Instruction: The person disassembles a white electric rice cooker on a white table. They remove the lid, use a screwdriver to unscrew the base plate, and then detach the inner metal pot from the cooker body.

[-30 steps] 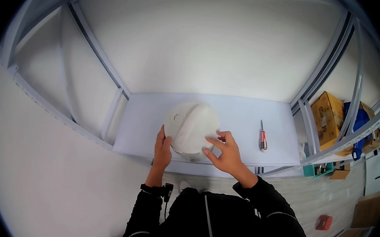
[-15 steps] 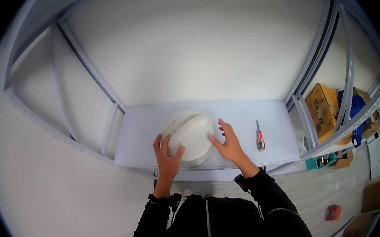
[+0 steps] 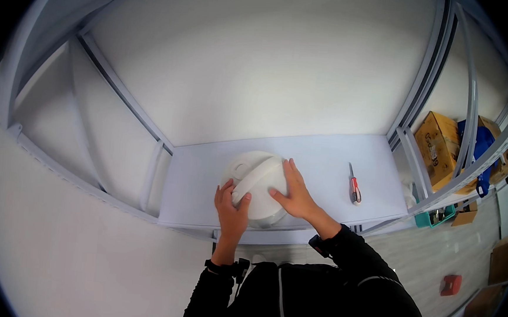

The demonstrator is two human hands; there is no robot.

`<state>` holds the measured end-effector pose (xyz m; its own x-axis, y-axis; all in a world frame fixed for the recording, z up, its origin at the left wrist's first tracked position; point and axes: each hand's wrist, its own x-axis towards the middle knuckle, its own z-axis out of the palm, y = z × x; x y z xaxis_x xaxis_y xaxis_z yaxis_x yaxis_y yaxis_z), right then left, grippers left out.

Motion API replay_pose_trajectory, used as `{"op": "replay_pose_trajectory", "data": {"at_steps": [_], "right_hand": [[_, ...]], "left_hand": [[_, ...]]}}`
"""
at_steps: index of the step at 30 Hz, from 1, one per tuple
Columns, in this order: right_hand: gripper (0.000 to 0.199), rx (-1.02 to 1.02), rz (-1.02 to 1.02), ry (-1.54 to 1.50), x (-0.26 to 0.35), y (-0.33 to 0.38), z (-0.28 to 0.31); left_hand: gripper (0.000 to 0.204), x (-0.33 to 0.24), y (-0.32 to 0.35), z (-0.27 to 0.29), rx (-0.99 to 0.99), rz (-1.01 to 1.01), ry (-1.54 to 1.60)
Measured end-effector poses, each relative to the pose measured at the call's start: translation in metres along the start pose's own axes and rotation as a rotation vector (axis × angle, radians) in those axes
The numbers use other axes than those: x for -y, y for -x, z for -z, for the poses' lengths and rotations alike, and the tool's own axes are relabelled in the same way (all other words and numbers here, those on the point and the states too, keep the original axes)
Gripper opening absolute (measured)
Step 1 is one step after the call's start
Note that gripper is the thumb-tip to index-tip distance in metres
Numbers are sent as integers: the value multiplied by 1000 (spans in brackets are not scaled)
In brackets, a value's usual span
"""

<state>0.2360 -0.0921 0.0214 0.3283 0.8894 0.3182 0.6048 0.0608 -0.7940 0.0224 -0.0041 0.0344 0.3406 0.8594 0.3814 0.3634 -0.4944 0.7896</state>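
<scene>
A white round container point(image 3: 255, 185) with a raised bar handle point(image 3: 258, 176) across its lid stands on the light-coloured shelf point(image 3: 330, 158). At the near left end of that handle my left hand point(image 3: 232, 213) is closed, thumb on one side and fingers on the other. My right hand point(image 3: 297, 198) lies against the right side of the lid, its fingers stretched toward the handle's far end and its thumb out over the top. A screwdriver point(image 3: 355, 188) with a red, white and black grip lies to the right, apart from both hands.
Grey metal frame posts point(image 3: 419, 70) rise at both sides, with a white wall point(image 3: 260, 70) behind. To the right are a cardboard box point(image 3: 437, 148), a blue bag point(image 3: 483, 148) and a teal bin point(image 3: 435, 217). A red object point(image 3: 451, 285) sits on the floor.
My right hand has moved left onto the lid, from beside it. My left hand has moved from the lid's left edge to the handle's end. The view has shifted slightly.
</scene>
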Motion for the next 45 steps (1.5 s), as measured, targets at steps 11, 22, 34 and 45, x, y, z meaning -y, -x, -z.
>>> {"op": "replay_pose_trajectory", "data": {"at_steps": [11, 22, 34, 45], "right_hand": [[91, 0, 82, -227, 11, -3, 10], [93, -5, 238, -92, 36, -11, 33], [90, -93, 240, -540, 41, -11, 56], [88, -257, 561, -145, 63, 11, 103]], "left_hand": [[49, 5, -2, 1, -21, -39, 105], [42, 4, -2, 14, -119, -168, 35], [43, -25, -8, 24, -25, -128, 423], [45, -48, -7, 44, 509, 399, 852]]}}
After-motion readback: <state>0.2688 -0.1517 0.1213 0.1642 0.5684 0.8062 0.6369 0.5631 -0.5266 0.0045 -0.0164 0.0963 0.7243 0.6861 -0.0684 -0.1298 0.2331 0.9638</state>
